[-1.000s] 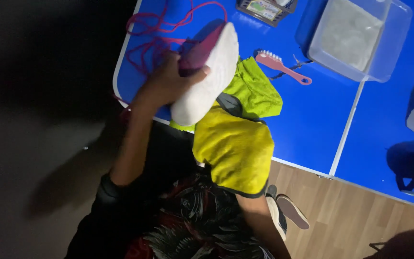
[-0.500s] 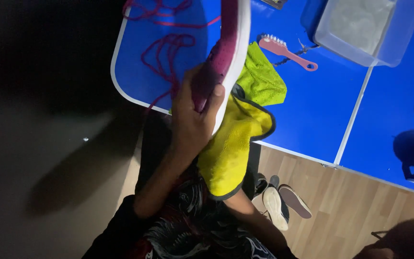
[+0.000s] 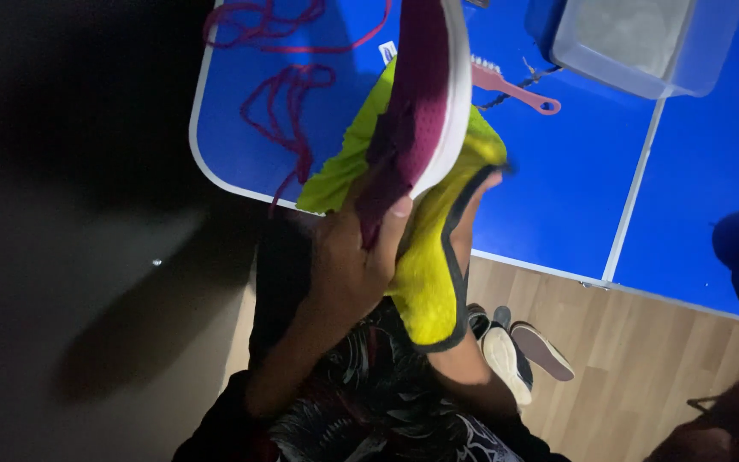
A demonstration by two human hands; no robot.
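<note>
Her left hand (image 3: pixel 348 257) lifts a maroon mesh shoe with a white sole (image 3: pixel 425 94) above the blue worktop (image 3: pixel 558 188), fingers (image 3: pixel 399 208) clenched round its heel. A yellow cloth (image 3: pixel 429 274) covers the right hand, its grasp impossible to tell.

So I count one maroon shoe (image 3: pixel 425 94), one yellow cloth (image 3: pixel 425 274), one pink brush (image 3: pixel 506 85), one clear plastic tub (image 3: pixel 635 38), and two loose red laces (image 3: pixel 288 107) on the bench (image 3: pixel 558 197).
</note>
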